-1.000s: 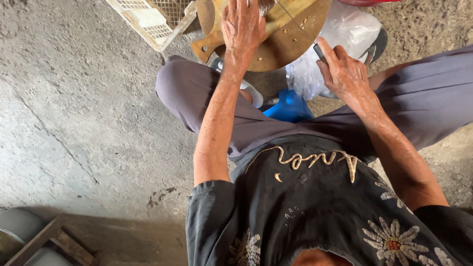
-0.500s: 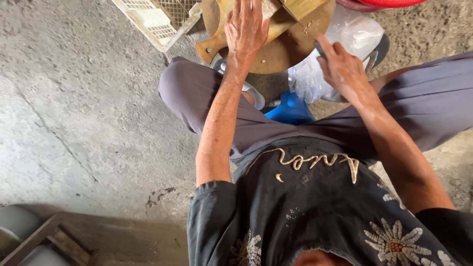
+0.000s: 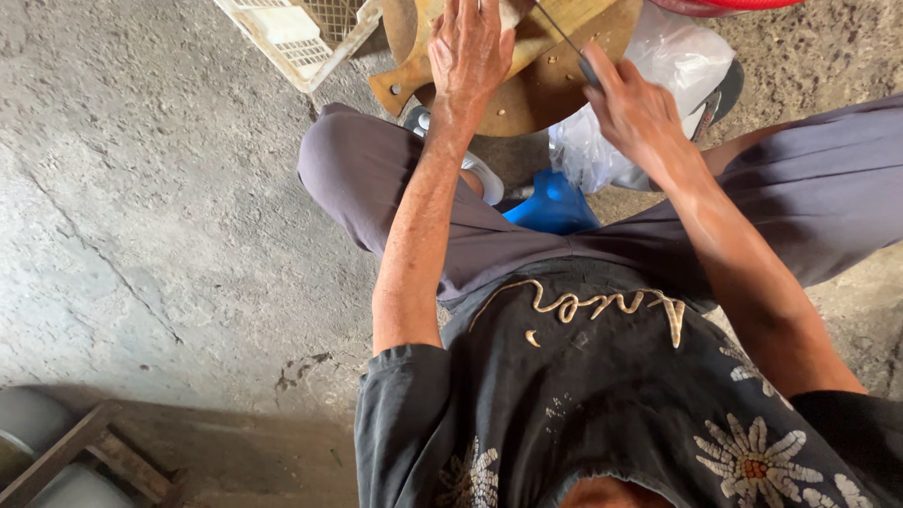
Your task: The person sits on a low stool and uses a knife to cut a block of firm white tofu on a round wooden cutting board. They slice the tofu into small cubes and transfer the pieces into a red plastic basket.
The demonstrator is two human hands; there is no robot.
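I sit low with my knees spread, looking down over my dark shirt. My left hand [image 3: 470, 47] lies palm down on a pale piece of food at the top edge, on a round wooden chopping board [image 3: 527, 94]. My right hand [image 3: 632, 111] grips the dark handle of a knife [image 3: 564, 39]. Its thin blade slants up to the left over the board, close to my left hand's fingers. What lies under my left hand is mostly hidden and cut off by the frame.
A white plastic crate [image 3: 296, 38] stands at the top left on the concrete floor. A white plastic bag [image 3: 677, 66] sits behind my right hand, a blue object [image 3: 553, 205] between my legs, a red rim [image 3: 724, 6] at the top right, a wooden frame [image 3: 85, 461] at the bottom left.
My right hand has moved up and left, bringing the knife blade over the board. My left hand stays pressed on the food.
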